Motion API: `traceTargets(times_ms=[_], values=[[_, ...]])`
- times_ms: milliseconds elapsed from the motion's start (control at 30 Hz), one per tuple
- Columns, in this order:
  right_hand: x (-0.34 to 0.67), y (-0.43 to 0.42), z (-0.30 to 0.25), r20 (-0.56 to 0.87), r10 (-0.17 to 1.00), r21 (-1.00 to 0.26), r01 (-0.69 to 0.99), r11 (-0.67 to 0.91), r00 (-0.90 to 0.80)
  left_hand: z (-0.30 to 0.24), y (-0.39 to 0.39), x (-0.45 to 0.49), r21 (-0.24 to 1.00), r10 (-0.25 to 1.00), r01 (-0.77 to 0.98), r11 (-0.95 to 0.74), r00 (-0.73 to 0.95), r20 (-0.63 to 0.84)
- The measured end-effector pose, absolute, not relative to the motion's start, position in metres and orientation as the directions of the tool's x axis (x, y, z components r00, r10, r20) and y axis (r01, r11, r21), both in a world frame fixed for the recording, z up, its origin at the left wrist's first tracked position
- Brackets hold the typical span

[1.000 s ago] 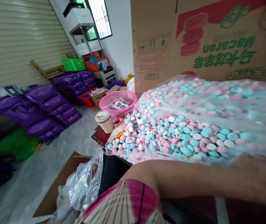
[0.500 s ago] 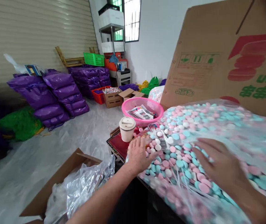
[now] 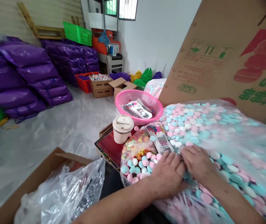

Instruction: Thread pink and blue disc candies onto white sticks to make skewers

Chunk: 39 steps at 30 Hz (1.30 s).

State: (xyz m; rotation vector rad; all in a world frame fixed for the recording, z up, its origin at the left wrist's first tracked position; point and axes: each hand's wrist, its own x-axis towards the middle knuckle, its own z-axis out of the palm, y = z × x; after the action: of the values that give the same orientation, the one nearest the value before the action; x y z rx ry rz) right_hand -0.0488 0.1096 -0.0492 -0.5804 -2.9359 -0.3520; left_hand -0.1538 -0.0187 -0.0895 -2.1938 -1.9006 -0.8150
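Many round pink, blue and white candies point(image 3: 186, 123) fill and spill over a large clear plastic bag. My left hand point(image 3: 170, 171) lies palm down on the candies, its fingers stretched forward and nothing visible in them. Beside it, my right hand point(image 3: 197, 163) rests on the heap with its fingers bent a little; the two hands nearly touch at the fingertips. Just beyond them is a fanned stack of printed wrappers point(image 3: 162, 141). Thin white sticks point(image 3: 193, 200) lie below my right hand. Under the nearer candies shows a bag of small orange and yellow pieces point(image 3: 133, 144).
A lidded cup point(image 3: 123, 132) stands on a red surface point(image 3: 109, 146) left of the candies. Behind it is a pink basket point(image 3: 155, 101) holding printed wrappers. A big carton point(image 3: 207, 74) rises at the back right. An open box with clear plastic point(image 3: 74, 189) sits lower left.
My left hand has moved right across the candies, and my right hand has come left to meet it. More wrappers and orange pieces show. The view has turned down and to the right.
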Motion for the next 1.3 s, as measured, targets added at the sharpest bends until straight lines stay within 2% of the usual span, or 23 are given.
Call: traceTargets(times_ms=[100, 167, 233, 300, 333, 367, 433, 533, 633, 733, 833, 900, 1000, 1067, 1133, 1200, 1300], values=[[-0.004, 0.114, -0.055, 0.308, 0.337, 0.22, 0.411, 0.885, -0.89, -0.083, -0.009, -0.142, 0.179, 0.829, 0.927, -0.33, 0.194, 0.525], [0.003, 0.114, -0.051, 0.396, 0.377, 0.189, 0.476, 0.859, -0.837, -0.075, -0.002, -0.148, 0.195, 0.79, 0.93, -0.312, 0.14, 0.597], [-0.008, 0.111, -0.042, 0.464, 0.418, 0.142, 0.531, 0.835, -0.781, -0.065, 0.005, -0.164, 0.302, 0.766, 0.949, -0.088, -0.129, 0.63], [-0.034, 0.106, -0.033, 0.47, 0.415, 0.118, 0.521, 0.845, -0.779, -0.057, 0.009, -0.185, 0.421, 0.703, 0.865, 0.274, -0.479, 0.526], [-0.05, 0.103, -0.03, 0.449, 0.395, 0.122, 0.494, 0.861, -0.801, -0.055, 0.009, -0.194, 0.427, 0.693, 0.817, 0.389, -0.564, 0.448], [-0.065, 0.102, -0.028, 0.407, 0.371, 0.136, 0.457, 0.879, -0.835, -0.054, 0.008, -0.201, 0.405, 0.722, 0.81, 0.424, -0.572, 0.39], [-0.087, 0.101, -0.028, 0.299, 0.344, 0.157, 0.402, 0.902, -0.89, -0.058, 0.003, -0.206, 0.355, 0.814, 0.864, 0.357, -0.474, 0.335], [-0.087, 0.103, -0.033, 0.192, 0.354, 0.174, 0.387, 0.906, -0.915, -0.069, -0.013, -0.196, 0.359, 0.882, 0.921, 0.152, -0.29, 0.37], [-0.053, 0.105, -0.038, 0.269, 0.353, 0.17, 0.405, 0.898, -0.896, -0.079, -0.024, -0.178, 0.357, 0.894, 0.934, -0.025, -0.138, 0.426], [-0.013, 0.106, -0.041, 0.388, 0.337, 0.156, 0.422, 0.893, -0.858, -0.084, -0.022, -0.167, 0.307, 0.886, 0.942, -0.136, -0.023, 0.463], [0.018, 0.106, -0.046, 0.43, 0.327, 0.157, 0.426, 0.891, -0.842, -0.087, -0.016, -0.164, 0.277, 0.862, 0.931, -0.236, 0.069, 0.502], [0.032, 0.109, -0.048, 0.462, 0.299, 0.131, 0.398, 0.908, -0.835, -0.084, -0.012, -0.166, 0.286, 0.846, 0.925, -0.249, 0.064, 0.53], [0.04, 0.116, -0.04, 0.514, 0.241, 0.013, 0.288, 0.958, -0.823, -0.07, 0.001, -0.177, 0.284, 0.851, 0.948, -0.142, -0.03, 0.525], [0.032, 0.12, -0.027, 0.58, 0.28, -0.068, 0.297, 0.953, -0.765, -0.057, 0.015, -0.188, 0.23, 0.888, 0.969, -0.094, -0.023, 0.46], [0.011, 0.122, -0.013, 0.604, 0.362, -0.071, 0.404, 0.912, -0.71, -0.048, 0.03, -0.2, 0.178, 0.938, 0.975, -0.133, 0.066, 0.34], [-0.016, 0.12, -0.005, 0.483, 0.402, 0.023, 0.471, 0.882, -0.778, -0.043, 0.04, -0.211, 0.162, 0.962, 0.968, -0.191, 0.152, 0.229], [-0.051, 0.115, -0.006, 0.182, 0.346, 0.131, 0.372, 0.919, -0.92, -0.042, 0.042, -0.22, 0.16, 0.957, 0.959, -0.235, 0.199, 0.211]])
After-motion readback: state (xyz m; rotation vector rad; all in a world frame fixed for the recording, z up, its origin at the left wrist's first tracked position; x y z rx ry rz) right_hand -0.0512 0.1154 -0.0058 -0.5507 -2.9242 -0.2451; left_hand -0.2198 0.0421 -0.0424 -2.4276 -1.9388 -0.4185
